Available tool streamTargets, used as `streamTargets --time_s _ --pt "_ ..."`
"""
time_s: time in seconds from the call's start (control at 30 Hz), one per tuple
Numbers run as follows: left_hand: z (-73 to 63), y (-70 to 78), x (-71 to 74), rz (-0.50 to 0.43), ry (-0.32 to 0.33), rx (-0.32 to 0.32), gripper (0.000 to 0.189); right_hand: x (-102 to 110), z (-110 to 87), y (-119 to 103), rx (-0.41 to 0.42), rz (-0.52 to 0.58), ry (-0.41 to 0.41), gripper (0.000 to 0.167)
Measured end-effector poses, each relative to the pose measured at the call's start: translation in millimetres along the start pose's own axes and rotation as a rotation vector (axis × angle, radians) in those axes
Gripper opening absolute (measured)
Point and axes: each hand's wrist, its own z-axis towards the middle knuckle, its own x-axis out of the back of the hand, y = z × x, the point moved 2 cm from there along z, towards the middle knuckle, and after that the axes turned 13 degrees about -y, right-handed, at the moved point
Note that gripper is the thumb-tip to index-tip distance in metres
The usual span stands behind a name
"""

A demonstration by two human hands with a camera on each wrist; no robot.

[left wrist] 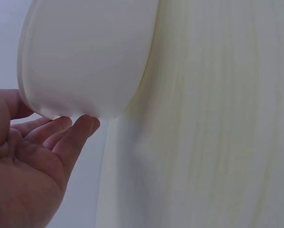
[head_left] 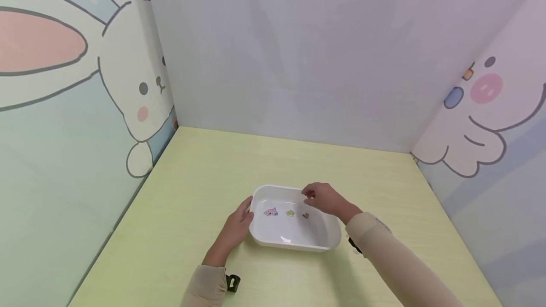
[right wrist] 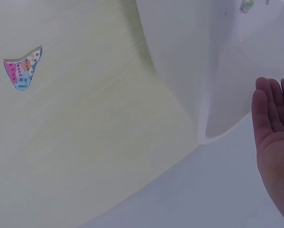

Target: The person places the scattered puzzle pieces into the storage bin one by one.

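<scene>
A white basin (head_left: 294, 244) stands on the table with a pink piece (head_left: 270, 212), a green piece (head_left: 290, 213) and a small reddish-brown piece (head_left: 305, 215) on its floor. My left hand (head_left: 237, 225) grips the basin's left end; in the left wrist view its thumb goes behind the rim and its fingertips touch the outer wall. Over the basin's far right part hovers my right hand (head_left: 325, 197). The right wrist view shows that hand's fingers (right wrist: 276, 107) lightly bent, with nothing visible in them. A flat map puzzle piece (right wrist: 22, 69) with coloured regions lies on the table outside the basin.
The pale yellow table (head_left: 213, 165) meets a plain grey wall (head_left: 290, 60) at the back. Side walls with a cartoon rabbit (head_left: 128, 84) and another cartoon figure (head_left: 486, 122) flank it. A black strap piece (head_left: 232, 282) sits at the left wrist.
</scene>
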Motion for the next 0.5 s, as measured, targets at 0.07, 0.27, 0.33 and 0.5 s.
streamTargets --time_s 0.07,0.27,0.33,0.5 --pt "-0.1 0.0 -0.2 -0.003 0.001 -0.002 0.051 3.0 -2.8 -0.2 0.001 0.001 0.019 0.023" --pt "1.5 -0.5 -1.0 0.003 0.005 -0.004 0.051 10.7 -10.2 4.4 -0.013 0.027 0.064 0.026" --pt "2.1 -0.5 -1.2 0.001 0.006 -0.002 0.051 12.8 -12.1 7.9 -0.013 0.034 0.076 0.027" --pt "2.5 -0.7 -1.7 -0.009 0.004 -0.006 0.051 15.8 -16.8 14.3 -0.021 0.050 0.096 0.029"
